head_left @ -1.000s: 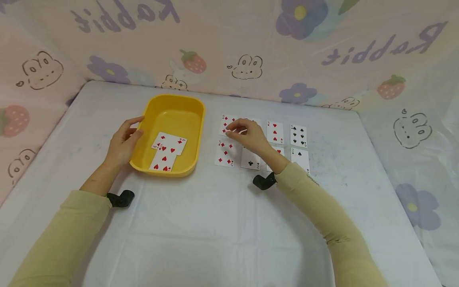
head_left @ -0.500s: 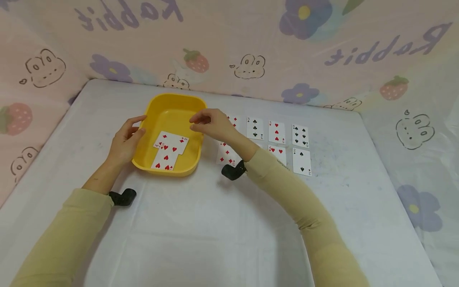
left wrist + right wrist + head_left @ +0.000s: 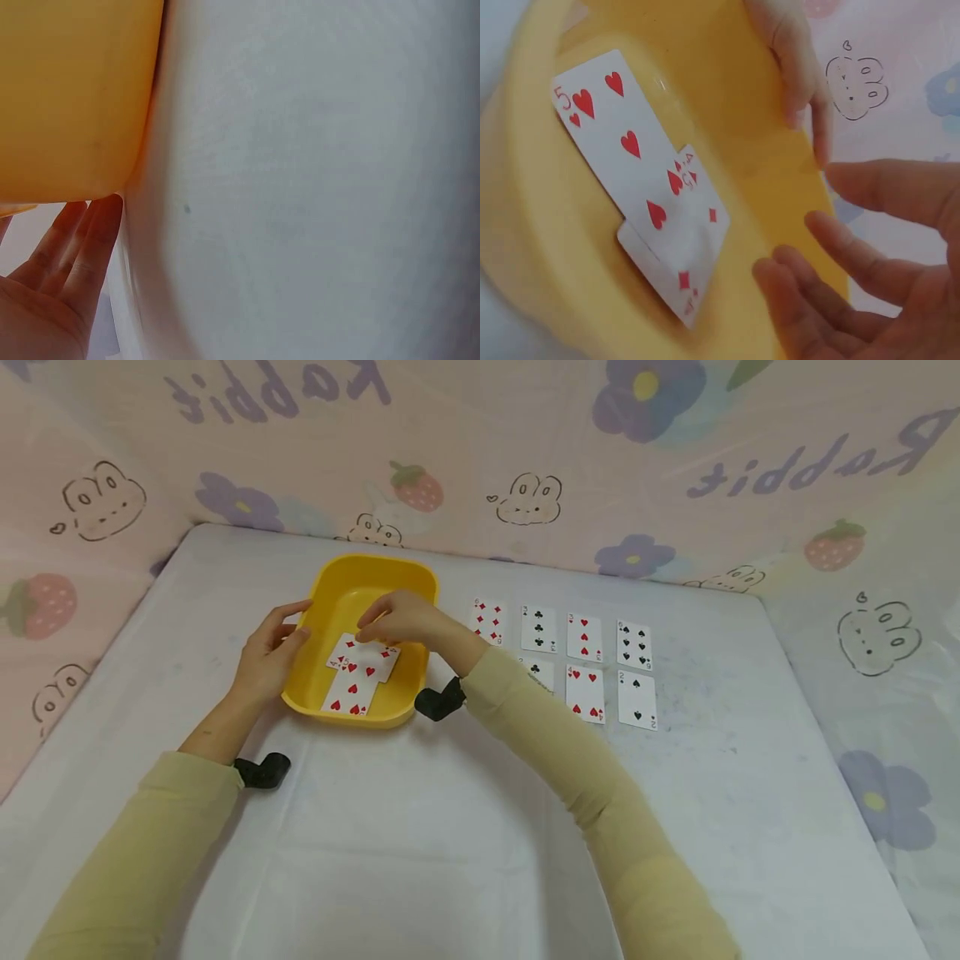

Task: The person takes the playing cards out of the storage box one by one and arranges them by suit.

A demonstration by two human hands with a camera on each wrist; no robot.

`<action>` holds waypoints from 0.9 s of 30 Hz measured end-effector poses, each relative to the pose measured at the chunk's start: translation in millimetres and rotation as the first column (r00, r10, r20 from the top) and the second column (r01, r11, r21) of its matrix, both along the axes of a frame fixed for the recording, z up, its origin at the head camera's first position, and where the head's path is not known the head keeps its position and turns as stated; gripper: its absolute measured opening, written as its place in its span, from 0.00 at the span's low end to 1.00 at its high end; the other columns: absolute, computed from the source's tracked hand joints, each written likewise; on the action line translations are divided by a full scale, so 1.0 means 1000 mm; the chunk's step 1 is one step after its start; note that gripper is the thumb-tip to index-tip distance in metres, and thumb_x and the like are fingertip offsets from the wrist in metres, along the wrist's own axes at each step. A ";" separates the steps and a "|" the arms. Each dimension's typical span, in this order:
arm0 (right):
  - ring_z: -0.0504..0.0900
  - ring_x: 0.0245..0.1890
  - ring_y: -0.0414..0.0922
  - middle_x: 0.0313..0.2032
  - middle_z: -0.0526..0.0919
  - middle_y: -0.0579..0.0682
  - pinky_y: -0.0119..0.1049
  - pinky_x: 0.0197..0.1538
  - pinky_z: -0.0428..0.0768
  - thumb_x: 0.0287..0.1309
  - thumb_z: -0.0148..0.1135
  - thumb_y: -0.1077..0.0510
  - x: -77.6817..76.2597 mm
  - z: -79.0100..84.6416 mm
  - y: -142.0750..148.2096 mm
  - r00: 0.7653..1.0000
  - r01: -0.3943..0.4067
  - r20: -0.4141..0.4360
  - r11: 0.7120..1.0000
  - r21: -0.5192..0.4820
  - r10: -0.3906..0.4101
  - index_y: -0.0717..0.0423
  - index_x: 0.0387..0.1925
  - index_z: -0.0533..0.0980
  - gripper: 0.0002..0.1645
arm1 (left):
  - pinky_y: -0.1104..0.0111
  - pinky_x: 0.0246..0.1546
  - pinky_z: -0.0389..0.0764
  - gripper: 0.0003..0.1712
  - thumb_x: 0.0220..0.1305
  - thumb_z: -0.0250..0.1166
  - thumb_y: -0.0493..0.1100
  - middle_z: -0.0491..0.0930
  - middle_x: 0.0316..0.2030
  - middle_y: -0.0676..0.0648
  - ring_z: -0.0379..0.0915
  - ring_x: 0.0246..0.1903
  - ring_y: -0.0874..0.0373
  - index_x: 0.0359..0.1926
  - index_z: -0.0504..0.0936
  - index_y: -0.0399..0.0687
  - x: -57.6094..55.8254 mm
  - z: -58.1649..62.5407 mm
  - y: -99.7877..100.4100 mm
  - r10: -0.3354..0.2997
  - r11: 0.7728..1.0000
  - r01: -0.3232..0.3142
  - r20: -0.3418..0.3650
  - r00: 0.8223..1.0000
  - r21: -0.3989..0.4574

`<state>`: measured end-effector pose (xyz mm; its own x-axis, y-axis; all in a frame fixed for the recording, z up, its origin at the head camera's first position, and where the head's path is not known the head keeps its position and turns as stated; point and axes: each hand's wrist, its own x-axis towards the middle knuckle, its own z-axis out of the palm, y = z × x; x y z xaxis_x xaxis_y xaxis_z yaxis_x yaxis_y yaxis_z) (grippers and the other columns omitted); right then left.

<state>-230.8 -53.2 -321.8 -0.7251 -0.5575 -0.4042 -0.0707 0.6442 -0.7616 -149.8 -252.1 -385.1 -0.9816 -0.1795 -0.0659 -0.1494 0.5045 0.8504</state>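
In the head view my left hand (image 3: 266, 656) holds the left rim of a yellow plastic tray (image 3: 431, 643), thumb at the rim. In the left wrist view its fingers (image 3: 94, 247) lie against the tray's outer wall. Inside the tray, a five of hearts (image 3: 351, 689) partly covers a four of diamonds (image 3: 386, 667). My right hand (image 3: 401, 617) hovers over these cards, thumb and fingers apart. Nothing shows between its fingers in the right wrist view, where the five of hearts (image 3: 622, 124) lies below and to the left.
Face-up cards lie in two rows right of the tray, among them a six of diamonds (image 3: 489, 622), a six of spades (image 3: 634, 645) and a two of spades (image 3: 637, 700). My right sleeve (image 3: 555, 747) hides part of the lower row. A patterned curtain (image 3: 465, 443) stands behind the table.
My right hand has moved left from above the card rows, across the tray's right rim, to over the cards inside. My left hand stays at the tray's left rim.
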 end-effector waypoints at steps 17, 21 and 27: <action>0.73 0.38 0.43 0.42 0.79 0.49 0.30 0.43 0.74 0.61 0.62 0.49 0.007 -0.013 -0.021 0.993 -0.103 0.067 0.984 0.144 0.094 0.52 0.52 0.79 0.20 | 0.68 0.46 0.72 0.26 0.74 0.44 0.54 0.70 0.59 0.36 0.67 0.49 0.47 0.71 0.61 0.64 0.000 0.001 0.000 -0.009 1.000 0.009 -0.011 1.000 0.006; 0.72 0.35 0.42 0.39 0.77 0.47 0.28 0.37 0.72 0.61 0.62 0.50 0.008 -0.014 -0.023 0.990 -0.132 0.071 0.979 0.153 0.122 0.53 0.52 0.79 0.20 | 0.67 0.48 0.71 0.26 0.74 0.44 0.53 0.70 0.58 0.36 0.67 0.49 0.48 0.70 0.61 0.63 0.000 0.001 0.001 -0.002 1.000 0.002 -0.010 1.000 0.006; 0.73 0.30 0.43 0.35 0.77 0.49 0.29 0.38 0.75 0.61 0.62 0.50 0.011 -0.018 -0.025 0.988 -0.143 0.088 0.974 0.174 0.130 0.55 0.50 0.79 0.19 | 0.68 0.48 0.71 0.26 0.74 0.45 0.53 0.70 0.59 0.36 0.67 0.50 0.48 0.70 0.61 0.64 0.001 0.001 0.001 0.001 1.000 -0.001 -0.010 1.000 0.014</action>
